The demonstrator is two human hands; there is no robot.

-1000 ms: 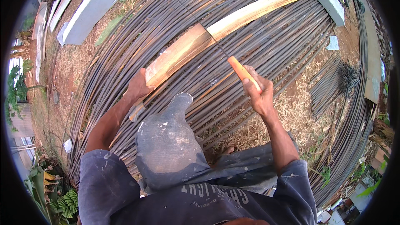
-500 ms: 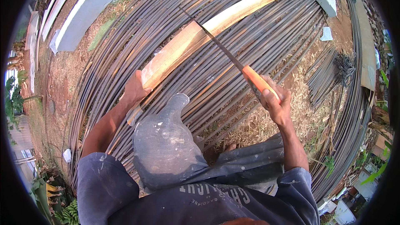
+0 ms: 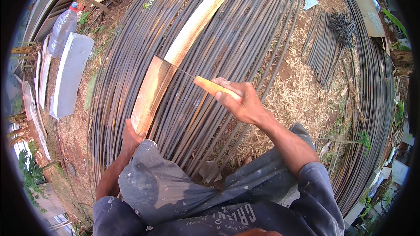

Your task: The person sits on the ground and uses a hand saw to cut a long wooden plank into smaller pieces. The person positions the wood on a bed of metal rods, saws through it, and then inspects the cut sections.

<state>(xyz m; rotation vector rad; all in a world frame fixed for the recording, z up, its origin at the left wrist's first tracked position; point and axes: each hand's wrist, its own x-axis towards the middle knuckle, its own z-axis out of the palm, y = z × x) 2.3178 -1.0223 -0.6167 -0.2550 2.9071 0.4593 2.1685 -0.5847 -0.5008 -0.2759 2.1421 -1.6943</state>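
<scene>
A long, pale wooden board (image 3: 151, 89) lies across the dark rods, running from near my knee toward the far edge. My left hand (image 3: 131, 137) is closed on its near end, with the thumb by the end face. In my right hand (image 3: 243, 104) is the orange handle (image 3: 214, 88) of a handsaw, with the fingers wrapped round it. The saw's thin dark blade (image 3: 183, 71) crosses the board partway along, at a line where the lit wood changes shade. How deep the blade sits in the wood I cannot tell.
Many long metal rods (image 3: 210, 57) cover the ground under the board. At the left are a grey block (image 3: 73, 74) and a clear plastic bottle (image 3: 63, 30). A bundle of short rods (image 3: 321, 52) lies on dry grass at the right. My bent knee (image 3: 146, 161) is beside the board's near end.
The saw has slid forward through its stroke, so its handle is now much closer to the board. My view has turned, and the board now points more steeply away. My left hand keeps its hold.
</scene>
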